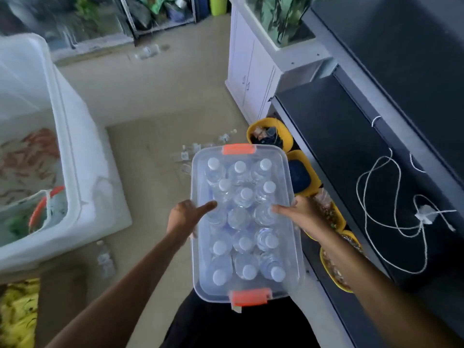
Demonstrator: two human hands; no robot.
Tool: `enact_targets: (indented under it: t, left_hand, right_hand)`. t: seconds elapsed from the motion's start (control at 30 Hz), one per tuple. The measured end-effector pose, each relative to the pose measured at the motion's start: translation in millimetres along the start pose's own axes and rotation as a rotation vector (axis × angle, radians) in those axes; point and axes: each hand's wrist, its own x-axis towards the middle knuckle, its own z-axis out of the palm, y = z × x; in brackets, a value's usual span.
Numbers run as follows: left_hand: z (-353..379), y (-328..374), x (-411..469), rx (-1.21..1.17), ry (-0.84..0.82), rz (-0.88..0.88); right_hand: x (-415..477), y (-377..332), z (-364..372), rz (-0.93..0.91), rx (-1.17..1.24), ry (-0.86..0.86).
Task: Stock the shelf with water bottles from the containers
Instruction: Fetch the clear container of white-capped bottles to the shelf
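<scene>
Hands (184, 217) (300, 212) gripping bottle-filled container (244, 223)

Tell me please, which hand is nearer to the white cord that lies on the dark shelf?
Right. The right hand grips the clear container on the side facing the white cord; the left hand holds the container's opposite side, farther from it.

Two bare forearms, no sleeves — left hand (183, 217), right hand (300, 209), dark trousers (238, 327) below.
</scene>
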Motion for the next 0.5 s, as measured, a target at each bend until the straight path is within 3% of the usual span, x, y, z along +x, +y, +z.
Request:
enact_targets:
  t: [0.37,0.5]
  left_hand:
    - [7,22,93,-0.095,0.030,-0.167]
    - [12,16,124,-0.077,-0.044,-0.185]
  right_hand:
    - [130,-53,2,-0.027,-0.271,-0.131]
    - [164,-60,13,0.017,-0.324,-0.134]
